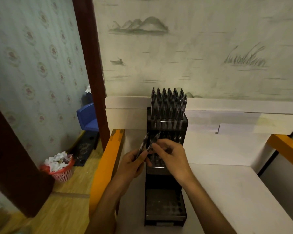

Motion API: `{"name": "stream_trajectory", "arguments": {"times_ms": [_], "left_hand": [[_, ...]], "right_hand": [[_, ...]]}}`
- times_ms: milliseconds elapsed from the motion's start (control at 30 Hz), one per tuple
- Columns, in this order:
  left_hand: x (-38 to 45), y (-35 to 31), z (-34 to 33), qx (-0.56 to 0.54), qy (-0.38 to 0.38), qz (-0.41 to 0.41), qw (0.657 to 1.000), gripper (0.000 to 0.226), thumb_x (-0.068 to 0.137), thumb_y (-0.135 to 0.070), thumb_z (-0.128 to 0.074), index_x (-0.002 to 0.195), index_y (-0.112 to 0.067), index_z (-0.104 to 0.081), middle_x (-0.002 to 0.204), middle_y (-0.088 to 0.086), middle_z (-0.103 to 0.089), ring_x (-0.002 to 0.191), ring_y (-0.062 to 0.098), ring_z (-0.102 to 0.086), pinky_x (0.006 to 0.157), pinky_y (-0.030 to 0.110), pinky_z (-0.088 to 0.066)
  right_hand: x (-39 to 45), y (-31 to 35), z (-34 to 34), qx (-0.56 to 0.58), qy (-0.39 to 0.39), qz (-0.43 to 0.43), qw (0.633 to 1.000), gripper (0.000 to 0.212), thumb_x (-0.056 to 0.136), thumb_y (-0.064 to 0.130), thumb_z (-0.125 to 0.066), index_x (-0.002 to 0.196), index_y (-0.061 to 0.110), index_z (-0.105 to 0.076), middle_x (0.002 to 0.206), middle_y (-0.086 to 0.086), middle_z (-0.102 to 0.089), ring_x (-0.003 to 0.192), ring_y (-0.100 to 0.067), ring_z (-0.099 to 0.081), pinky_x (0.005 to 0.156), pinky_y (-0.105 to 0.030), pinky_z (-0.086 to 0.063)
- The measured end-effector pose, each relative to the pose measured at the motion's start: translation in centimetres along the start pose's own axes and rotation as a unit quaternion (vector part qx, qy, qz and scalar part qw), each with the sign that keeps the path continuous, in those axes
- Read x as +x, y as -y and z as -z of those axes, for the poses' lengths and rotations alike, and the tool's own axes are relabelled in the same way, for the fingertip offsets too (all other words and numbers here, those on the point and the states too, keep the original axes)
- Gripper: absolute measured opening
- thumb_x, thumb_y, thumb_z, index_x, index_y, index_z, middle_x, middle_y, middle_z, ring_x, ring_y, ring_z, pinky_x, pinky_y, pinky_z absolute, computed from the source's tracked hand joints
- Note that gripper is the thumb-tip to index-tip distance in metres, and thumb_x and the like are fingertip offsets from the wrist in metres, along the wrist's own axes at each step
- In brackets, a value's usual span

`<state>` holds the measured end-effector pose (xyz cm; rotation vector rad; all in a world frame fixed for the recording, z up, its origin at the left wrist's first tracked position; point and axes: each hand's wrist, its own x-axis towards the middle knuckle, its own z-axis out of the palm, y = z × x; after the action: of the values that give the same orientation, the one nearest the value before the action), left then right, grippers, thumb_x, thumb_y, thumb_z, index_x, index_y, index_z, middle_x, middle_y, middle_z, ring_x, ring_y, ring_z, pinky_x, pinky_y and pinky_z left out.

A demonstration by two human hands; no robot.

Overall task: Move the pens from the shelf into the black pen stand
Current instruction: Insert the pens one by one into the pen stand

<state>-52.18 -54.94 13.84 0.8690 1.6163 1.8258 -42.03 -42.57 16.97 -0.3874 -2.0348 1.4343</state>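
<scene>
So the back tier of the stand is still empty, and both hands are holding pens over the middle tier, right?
Not quite. The head view shows the back tier of the stand already packed with upright pens. The rest holds: the left hand and right hand each hold a pen over the middle tier.

Tiered black pen stand (166,196), top row packed with pens (167,105).

1 black pen stand (166,183), 2 pens (148,143) in hand, 1 bin (62,173)

Hands (169,156) hide stand's (166,205) middle tier.
</scene>
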Motion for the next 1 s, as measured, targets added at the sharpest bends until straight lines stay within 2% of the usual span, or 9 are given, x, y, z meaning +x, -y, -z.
{"name": "stream_trajectory", "arguments": {"times_ms": [100,300,467,567,667,800,900,1000], "left_hand": [[0.0,0.1,-0.2,0.0,0.002,0.002,1.0,0.037,0.09,-0.037,-0.051,0.111,-0.009,-0.064,0.078,0.008,-0.07,0.041,0.008,-0.039,0.039,0.018,-0.031],[-0.1,0.1,-0.1,-0.001,0.0,0.009,1.0,0.034,0.089,-0.038,-0.053,0.108,-0.013,-0.064,0.08,0.009,-0.071,0.041,0.009,-0.04,0.039,0.019,-0.031],[-0.3,0.1,-0.1,0.023,-0.025,0.012,0.999,0.03,0.099,-0.033,-0.049,0.109,-0.01,-0.065,0.08,0.008,-0.07,0.043,0.011,-0.044,0.04,0.02,-0.034],[-0.2,0.3,0.2,0.031,-0.045,0.014,0.998,0.03,0.102,-0.031,-0.047,0.105,-0.008,-0.066,0.072,0.006,-0.063,0.041,0.011,-0.041,0.04,0.02,-0.03],[0.2,0.4,0.3,0.053,-0.058,0.02,0.997,0.031,0.103,-0.031,-0.045,0.101,-0.009,-0.067,0.06,0.002,-0.052,0.04,0.007,-0.038,0.039,0.018,-0.028],[0.8,0.6,0.6,0.033,-0.064,0.033,0.997,0.028,0.101,-0.03,-0.047,0.098,-0.008,-0.064,0.053,-0.001,-0.039,0.038,0.006,-0.033,0.037,0.018,-0.026],[1.3,0.7,1.0,-0.016,-0.037,0.044,0.998,0.032,0.091,-0.037,-0.051,0.094,-0.006,-0.061,0.05,-0.003,-0.037,0.035,0.005,-0.032,0.034,0.018,-0.026],[1.4,0.8,1.1,-0.005,-0.037,0.043,0.998,0.028,0.096,-0.032,-0.048,0.093,-0.008,-0.06,0.049,-0.005,-0.037,0.035,0.005,-0.032,0.035,0.018,-0.026]], "right_hand": [[0.0,-0.1,-0.2,0.035,-0.012,-0.027,0.999,0.009,0.092,0.023,-0.067,0.099,0.02,-0.072,0.089,0.007,-0.074,0.087,-0.005,-0.07,0.077,-0.016,-0.053],[-0.2,-0.2,-0.3,0.07,-0.015,-0.049,0.996,0.011,0.093,0.022,-0.065,0.1,0.018,-0.072,0.091,0.004,-0.075,0.087,-0.007,-0.071,0.077,-0.019,-0.054],[0.0,-0.4,0.3,0.129,-0.082,-0.065,0.986,0.013,0.095,0.018,-0.062,0.103,0.013,-0.071,0.091,-0.002,-0.075,0.089,-0.014,-0.072,0.084,-0.03,-0.057],[0.6,-0.4,1.6,0.156,-0.121,-0.055,0.979,0.014,0.096,0.013,-0.059,0.105,0.01,-0.07,0.091,-0.004,-0.074,0.089,-0.017,-0.071,0.079,-0.029,-0.058],[1.1,-0.4,3.2,0.118,-0.154,-0.028,0.981,0.015,0.097,0.016,-0.057,0.106,0.014,-0.07,0.092,-0.002,-0.073,0.088,-0.016,-0.069,0.075,-0.024,-0.058],[1.7,-1.3,4.8,0.001,-0.182,0.009,0.983,0.021,0.098,0.025,-0.056,0.116,0.02,-0.067,0.1,0.006,-0.07,0.093,-0.006,-0.065,0.079,-0.018,-0.054],[1.8,-2.0,5.1,-0.051,-0.182,0.02,0.982,0.024,0.098,0.026,-0.057,0.12,0.02,-0.065,0.104,0.007,-0.069,0.097,-0.005,-0.064,0.078,-0.013,-0.053],[1.6,-2.5,4.8,-0.077,-0.181,0.018,0.98,0.025,0.097,0.024,-0.058,0.122,0.021,-0.063,0.105,0.013,-0.064,0.097,0.002,-0.06,0.075,-0.003,-0.046]]}}
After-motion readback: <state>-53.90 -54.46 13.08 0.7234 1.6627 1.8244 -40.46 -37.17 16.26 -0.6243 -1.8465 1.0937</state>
